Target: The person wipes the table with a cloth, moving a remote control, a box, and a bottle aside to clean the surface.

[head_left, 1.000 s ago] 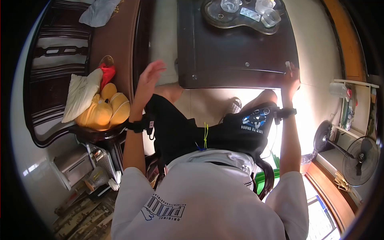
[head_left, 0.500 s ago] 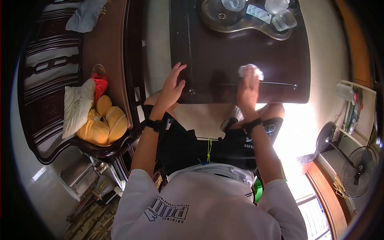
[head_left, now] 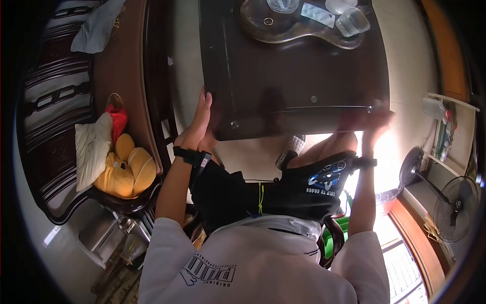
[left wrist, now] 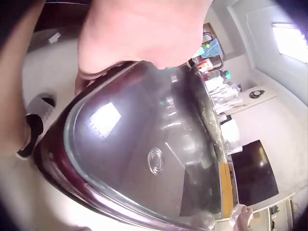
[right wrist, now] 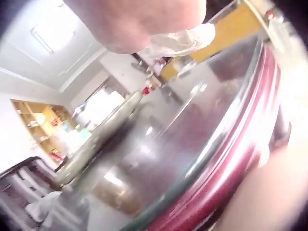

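Pale tiled floor (head_left: 185, 66). Left side – dark carved wooden bench (head_left: 50, 116) with white pillow (head_left: 91, 149) and yellow plush toy (head_left: 124, 169). Right side – standing fan (head_left: 458, 200), second fan (head_left: 410, 169), white rack (head_left: 445, 131), window (head_left: 410, 276) blown out by sunlight.

We sit at a dark table (head_left: 304, 71) with a glossy top. Our left hand (head_left: 201, 117) lies with straight fingers against the table's left edge, just above the near left corner. Our right hand (head_left: 372, 121) is at the near right corner; it is blurred, so we cannot tell its grip. Each wrist carries a black strap (head_left: 191, 156). At the far side of the table stands a curved tray (head_left: 283, 38) bearing clear cups (head_left: 353, 22) and a blister pack (head_left: 317, 14). To the left, a wooden bench (head_left: 121, 61) holds a yellow plush toy (head_left: 126, 169) and a pale pillow (head_left: 91, 147). Two fans (head_left: 453, 202) stand at the right.
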Tool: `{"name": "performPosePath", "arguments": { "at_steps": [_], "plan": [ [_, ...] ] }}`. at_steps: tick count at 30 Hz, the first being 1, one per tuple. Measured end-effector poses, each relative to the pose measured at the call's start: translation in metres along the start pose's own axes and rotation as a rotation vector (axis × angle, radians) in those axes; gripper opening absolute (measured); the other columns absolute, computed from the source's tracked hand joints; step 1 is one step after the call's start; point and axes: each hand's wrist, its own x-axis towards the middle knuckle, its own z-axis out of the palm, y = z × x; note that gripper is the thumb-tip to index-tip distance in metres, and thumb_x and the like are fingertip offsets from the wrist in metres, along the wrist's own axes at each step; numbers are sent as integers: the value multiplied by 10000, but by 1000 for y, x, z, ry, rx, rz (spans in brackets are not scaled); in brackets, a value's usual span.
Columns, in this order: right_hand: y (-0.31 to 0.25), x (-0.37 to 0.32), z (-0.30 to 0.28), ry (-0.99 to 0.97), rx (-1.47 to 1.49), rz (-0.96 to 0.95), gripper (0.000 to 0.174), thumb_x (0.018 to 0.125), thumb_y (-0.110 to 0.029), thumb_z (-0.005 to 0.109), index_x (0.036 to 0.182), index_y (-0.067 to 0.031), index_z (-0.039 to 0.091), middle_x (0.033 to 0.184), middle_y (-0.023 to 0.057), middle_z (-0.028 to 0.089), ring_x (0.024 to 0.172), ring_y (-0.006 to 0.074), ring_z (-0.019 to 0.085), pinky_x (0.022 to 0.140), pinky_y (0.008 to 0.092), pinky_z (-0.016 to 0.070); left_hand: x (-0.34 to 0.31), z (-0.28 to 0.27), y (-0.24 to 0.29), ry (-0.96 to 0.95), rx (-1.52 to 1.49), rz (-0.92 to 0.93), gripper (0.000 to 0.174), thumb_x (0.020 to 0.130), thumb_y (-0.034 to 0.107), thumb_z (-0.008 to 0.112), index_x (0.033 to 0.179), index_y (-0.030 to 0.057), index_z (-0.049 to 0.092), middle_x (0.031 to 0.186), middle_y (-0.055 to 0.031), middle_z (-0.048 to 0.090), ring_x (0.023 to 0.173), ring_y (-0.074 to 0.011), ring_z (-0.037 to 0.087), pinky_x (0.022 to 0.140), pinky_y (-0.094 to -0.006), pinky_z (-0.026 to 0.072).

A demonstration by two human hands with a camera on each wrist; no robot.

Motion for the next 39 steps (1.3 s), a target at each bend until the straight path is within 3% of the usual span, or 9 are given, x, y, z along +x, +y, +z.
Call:
{"name": "performPosePath", "arguments": {
  "at_steps": [2,7,11,14,16,27,34,36,39],
  "plan": [
    [-17,42,-23,161,-571,-1,169,1016,-144,548,1104,-1,532,1227,130,717,897,289,721,787,401,591,6,-5,-14,-41,-64,-47,866,1026,635,421,1601,26,199,1640,-123,287,1507,-236,271,1221,-361,236],
    [-12,59,11,35,-461,270,304,1056,-208,478,1302,-36,528,1334,130,660,1117,348,690,993,472,522,9,-2,-30,51,-251,-271,926,997,724,345,1605,41,201,1631,-117,301,1497,-250,289,1232,-374,217],
    [-6,42,55,-165,-679,-88,408,1052,-193,444,1420,-19,463,1492,219,497,1385,407,468,1216,587,213,12,-12,-28,111,-310,-330,930,985,728,391,1575,18,282,1593,-108,364,1450,-223,360,1207,-360,274],
    [-17,34,66,-60,-526,-122,409,1039,-162,464,1396,37,478,1507,319,422,1435,455,378,1199,598,256,21,-33,-18,-27,-1040,-836,960,974,748,379,1571,3,280,1582,-117,379,1444,-227,372,1207,-362,277],
    [-20,35,59,-96,-504,-77,406,1036,-154,466,1391,44,489,1516,312,416,1433,455,380,1197,597,260,10,-4,-41,131,-344,-407,946,982,738,376,1568,1,286,1576,-123,390,1437,-233,384,1207,-364,276],
    [-119,-49,137,-582,-457,-521,547,916,6,532,1460,5,478,1598,161,364,1501,377,288,1251,534,186,6,2,-23,10,-420,-322,879,1017,694,342,1548,-6,317,1549,-137,416,1422,-243,407,1186,-370,327],
    [-140,-36,122,-788,-270,-548,495,910,78,509,1384,-53,567,1441,138,568,1376,314,503,1187,423,385,-5,3,1,-100,-419,-350,917,1001,721,335,1583,17,253,1605,-143,341,1469,-255,345,1215,-385,278],
    [-130,-10,98,-727,-201,-192,486,901,81,546,1358,-71,604,1422,161,582,1308,330,572,1039,390,532,4,-2,-21,-92,-385,-326,938,996,731,330,1595,18,214,1629,-142,294,1489,-256,308,1226,-385,253],
    [-106,44,66,-448,-308,-276,412,914,39,577,1297,-88,664,1343,167,640,1222,330,636,971,412,560,9,-3,-27,-75,-308,-275,967,991,741,320,1613,23,142,1667,-138,203,1526,-258,232,1244,-383,207]
  ]
}}
